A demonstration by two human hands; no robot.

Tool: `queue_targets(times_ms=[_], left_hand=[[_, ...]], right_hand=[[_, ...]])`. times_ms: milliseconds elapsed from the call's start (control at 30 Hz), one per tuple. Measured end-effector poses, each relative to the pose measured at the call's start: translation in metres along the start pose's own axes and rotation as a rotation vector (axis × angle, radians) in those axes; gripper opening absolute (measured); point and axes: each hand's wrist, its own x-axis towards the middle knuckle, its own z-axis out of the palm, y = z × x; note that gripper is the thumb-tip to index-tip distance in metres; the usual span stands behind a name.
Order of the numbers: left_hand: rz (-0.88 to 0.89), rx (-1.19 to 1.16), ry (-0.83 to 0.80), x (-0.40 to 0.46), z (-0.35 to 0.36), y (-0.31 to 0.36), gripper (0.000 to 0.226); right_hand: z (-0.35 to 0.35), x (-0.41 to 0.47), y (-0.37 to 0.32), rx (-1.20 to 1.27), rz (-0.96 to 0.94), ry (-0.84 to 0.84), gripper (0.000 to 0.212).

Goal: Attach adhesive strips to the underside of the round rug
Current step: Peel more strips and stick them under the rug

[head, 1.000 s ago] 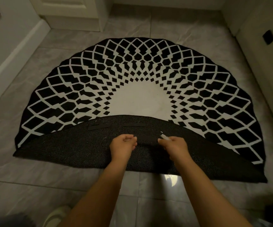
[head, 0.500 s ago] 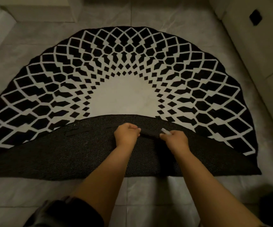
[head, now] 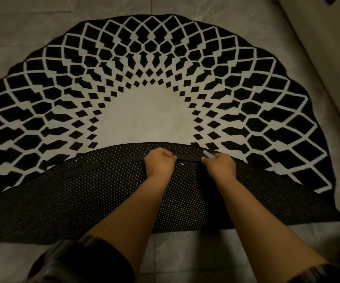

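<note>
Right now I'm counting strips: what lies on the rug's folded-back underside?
On the underside: one strip at left, and a second pressed by the left hand and right hand. Anything beneath the hands or forearms is hidden.

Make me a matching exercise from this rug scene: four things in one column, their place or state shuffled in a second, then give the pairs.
Things
1. left hand
2. right hand
3. left strip
4. rug centre

Places or states
A. plain pale patch with no pattern
B. lies untouched on the folded-over underside
C. fist pressing the middle strip partway along
D. at the middle strip's right end, holding a white piece

Pairs: 1-C, 2-D, 3-B, 4-A
</note>
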Motion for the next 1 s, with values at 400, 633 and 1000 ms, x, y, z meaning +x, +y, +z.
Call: queue_targets(times_ms=[400, 633, 1000], left_hand=[[-0.004, 0.105, -0.011, 0.001, -0.003, 0.001, 0.006], [0.059, 0.224, -0.029, -0.002, -0.004, 0.006, 0.006], [0.060, 0.200, -0.013, -0.023, -0.022, -0.004, 0.011]], right_hand=[[0.007, 0.004, 0.001, -0.232, -0.098, 0.061, 0.024], [0.006, 0.003, 0.000, -0.377, -0.121, 0.097, 0.024], [0.002, -0.023, 0.005, -0.129, -0.114, 0.078, 0.027]])
